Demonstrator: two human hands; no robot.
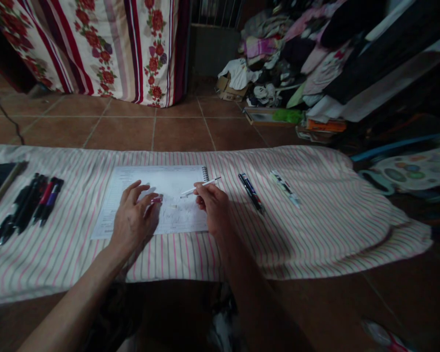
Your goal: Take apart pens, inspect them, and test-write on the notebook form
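My left hand (130,215) is over the left half of a spiral-bound sheet of white paper (132,178). Its thumb and index finger are around a small dark-red piece (156,200), whose kind I cannot make out; the other fingers are bent and apart. Pinched in my right hand (213,203) is a slim white pen (188,191), slanting up to the right, with a dark tip at its upper right end. A small pale piece (173,206) lies on the paper between my hands, among faint handwritten marks.
Right of the paper lie a couple of dark pens (251,192) and a pale patterned pen (285,188). Several black, red and purple pens (46,200) lie at left, beside a dark flat object (0,181). A striped cloth (315,220) covers the surface. Clothes (264,49) are piled beyond.
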